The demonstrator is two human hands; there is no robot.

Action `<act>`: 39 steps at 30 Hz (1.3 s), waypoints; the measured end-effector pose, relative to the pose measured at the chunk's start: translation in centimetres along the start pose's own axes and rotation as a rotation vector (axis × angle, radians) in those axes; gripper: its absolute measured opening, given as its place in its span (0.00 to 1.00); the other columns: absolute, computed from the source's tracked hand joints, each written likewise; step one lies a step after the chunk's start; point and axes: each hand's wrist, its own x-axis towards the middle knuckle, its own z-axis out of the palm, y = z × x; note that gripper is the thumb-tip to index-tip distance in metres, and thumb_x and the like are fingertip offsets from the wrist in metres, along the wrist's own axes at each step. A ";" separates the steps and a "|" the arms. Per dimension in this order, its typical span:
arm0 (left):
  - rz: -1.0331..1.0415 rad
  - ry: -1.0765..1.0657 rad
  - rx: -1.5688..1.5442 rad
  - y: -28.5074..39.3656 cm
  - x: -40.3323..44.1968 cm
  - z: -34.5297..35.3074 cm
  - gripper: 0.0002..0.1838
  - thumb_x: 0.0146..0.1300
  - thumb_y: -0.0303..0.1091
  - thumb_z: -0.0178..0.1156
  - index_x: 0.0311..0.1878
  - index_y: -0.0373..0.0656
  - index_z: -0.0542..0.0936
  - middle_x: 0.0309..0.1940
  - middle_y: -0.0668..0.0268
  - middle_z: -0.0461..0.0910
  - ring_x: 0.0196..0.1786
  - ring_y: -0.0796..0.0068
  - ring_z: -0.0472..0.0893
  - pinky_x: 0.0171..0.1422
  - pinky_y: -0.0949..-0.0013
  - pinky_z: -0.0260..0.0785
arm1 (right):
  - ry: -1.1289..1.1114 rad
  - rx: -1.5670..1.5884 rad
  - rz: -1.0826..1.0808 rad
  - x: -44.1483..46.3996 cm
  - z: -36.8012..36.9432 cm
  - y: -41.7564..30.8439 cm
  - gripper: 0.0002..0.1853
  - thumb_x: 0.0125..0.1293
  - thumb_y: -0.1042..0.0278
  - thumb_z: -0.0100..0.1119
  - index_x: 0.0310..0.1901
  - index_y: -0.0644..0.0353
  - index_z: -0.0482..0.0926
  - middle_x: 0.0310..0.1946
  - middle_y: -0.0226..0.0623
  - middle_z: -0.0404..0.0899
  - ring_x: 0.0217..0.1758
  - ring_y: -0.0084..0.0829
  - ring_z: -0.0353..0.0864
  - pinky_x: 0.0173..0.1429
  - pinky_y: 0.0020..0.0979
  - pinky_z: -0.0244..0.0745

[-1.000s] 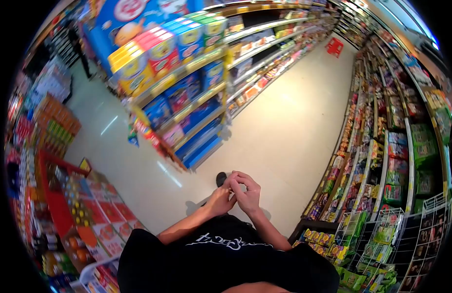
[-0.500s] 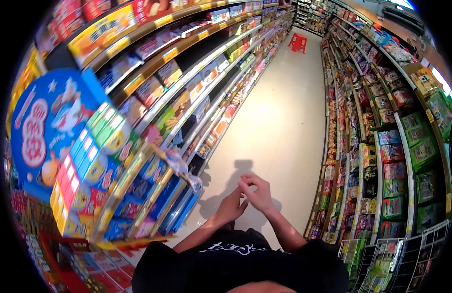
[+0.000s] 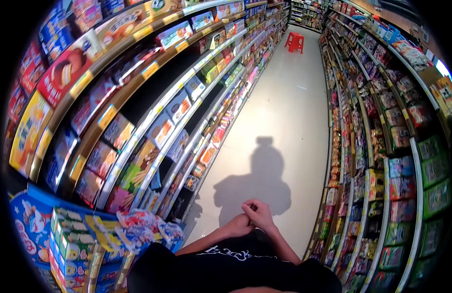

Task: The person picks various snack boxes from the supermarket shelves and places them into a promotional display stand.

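Both hands are together in front of the black shirt [image 3: 236, 271], low in the middle of the view. My left hand [image 3: 260, 215] lies against the fingers of my right hand [image 3: 239, 225], and the fingers of both are curled. Whatever may lie between them is hidden, and no object shows in either one. Beyond the hands, a shadow of a head and shoulders falls on the pale floor [image 3: 245, 127].
Shelves of boxed snacks [image 3: 162, 128] run along the left of the aisle, and shelves of bagged goods [image 3: 402, 215] along the right. A red stool [image 3: 294, 43] stands far ahead. A blue display with stacked boxes [image 3: 72, 246] is at the lower left.
The view has swung left and moved forward into the aisle. The blue display has shifted to the lower left, and the wire racks at lower right are gone. My hands have drawn closer together.
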 end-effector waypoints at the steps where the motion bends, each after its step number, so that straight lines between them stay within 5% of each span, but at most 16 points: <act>1: -0.020 -0.041 0.021 0.8 2.8 -1.0 0.16 0.70 0.33 0.59 0.55 0.33 0.79 0.48 0.44 0.85 0.53 0.45 0.85 0.57 0.51 0.76 | -0.010 -0.026 0.035 2.4 -1.8 -0.2 0.15 0.69 0.59 0.71 0.43 0.65 0.87 0.24 0.31 0.83 0.27 0.18 0.79 0.33 0.25 0.74; 4: -0.113 -0.168 0.115 2.6 11.0 -4.2 0.19 0.71 0.37 0.60 0.57 0.33 0.78 0.46 0.43 0.84 0.53 0.44 0.85 0.57 0.49 0.77 | -0.050 -0.060 0.106 8.8 -7.3 -1.3 0.21 0.68 0.51 0.71 0.45 0.65 0.86 0.21 0.33 0.81 0.25 0.20 0.79 0.31 0.28 0.74; 11: 0.055 0.110 0.206 3.7 24.1 -9.7 0.23 0.72 0.40 0.62 0.60 0.31 0.73 0.58 0.46 0.80 0.58 0.47 0.82 0.62 0.51 0.76 | -0.127 -0.119 -0.006 24.7 -15.5 -3.4 0.26 0.68 0.50 0.69 0.53 0.69 0.83 0.29 0.45 0.85 0.31 0.32 0.85 0.36 0.35 0.79; 12: -0.009 0.053 0.170 3.6 25.4 -10.7 0.28 0.72 0.38 0.62 0.67 0.30 0.69 0.61 0.47 0.78 0.61 0.48 0.81 0.65 0.52 0.74 | -0.142 -0.087 0.004 26.4 -15.9 -4.1 0.23 0.70 0.57 0.69 0.54 0.70 0.81 0.26 0.39 0.83 0.25 0.24 0.82 0.29 0.29 0.75; 18: 0.027 0.301 0.061 -2.9 32.3 -18.0 0.28 0.70 0.34 0.65 0.71 0.36 0.72 0.59 0.50 0.80 0.59 0.51 0.83 0.63 0.55 0.75 | -0.266 -0.085 -0.116 38.3 -13.6 -3.4 0.24 0.71 0.58 0.69 0.57 0.71 0.80 0.35 0.44 0.87 0.37 0.27 0.87 0.43 0.29 0.82; 21: -0.015 0.411 0.049 -5.8 34.9 -24.0 0.23 0.69 0.33 0.66 0.66 0.39 0.77 0.56 0.53 0.82 0.57 0.53 0.84 0.61 0.58 0.77 | -0.399 0.025 0.076 45.2 -12.5 -5.5 0.28 0.70 0.58 0.71 0.62 0.71 0.77 0.41 0.47 0.88 0.44 0.30 0.88 0.50 0.31 0.83; 27: 0.039 0.708 0.154 -10.3 42.6 -39.2 0.15 0.70 0.31 0.66 0.58 0.39 0.81 0.52 0.55 0.82 0.56 0.56 0.84 0.58 0.61 0.77 | -0.440 -0.245 -0.177 61.9 -10.5 -7.0 0.33 0.67 0.51 0.71 0.64 0.70 0.76 0.58 0.53 0.82 0.53 0.43 0.86 0.57 0.39 0.81; 33: 0.157 1.017 0.242 -7.3 49.0 -54.7 0.16 0.71 0.29 0.64 0.59 0.38 0.80 0.53 0.51 0.81 0.54 0.50 0.84 0.57 0.58 0.78 | -0.419 -0.224 -0.397 74.4 -8.2 -12.6 0.33 0.66 0.57 0.73 0.67 0.64 0.73 0.56 0.52 0.81 0.56 0.43 0.84 0.58 0.40 0.80; 35: 0.092 1.059 0.037 -4.3 50.1 -57.9 0.16 0.71 0.29 0.64 0.60 0.37 0.79 0.55 0.50 0.81 0.58 0.50 0.83 0.61 0.58 0.76 | -0.410 -0.121 -0.383 77.7 -7.0 -14.3 0.32 0.67 0.60 0.73 0.67 0.64 0.73 0.55 0.51 0.81 0.56 0.41 0.84 0.58 0.39 0.79; 39: 0.090 1.223 0.360 -4.3 52.2 -63.7 0.18 0.68 0.29 0.65 0.60 0.37 0.79 0.59 0.50 0.79 0.63 0.48 0.78 0.69 0.55 0.70 | -0.433 0.064 -0.370 85.3 -3.9 -16.3 0.33 0.69 0.66 0.72 0.71 0.65 0.67 0.63 0.48 0.76 0.60 0.40 0.82 0.58 0.37 0.79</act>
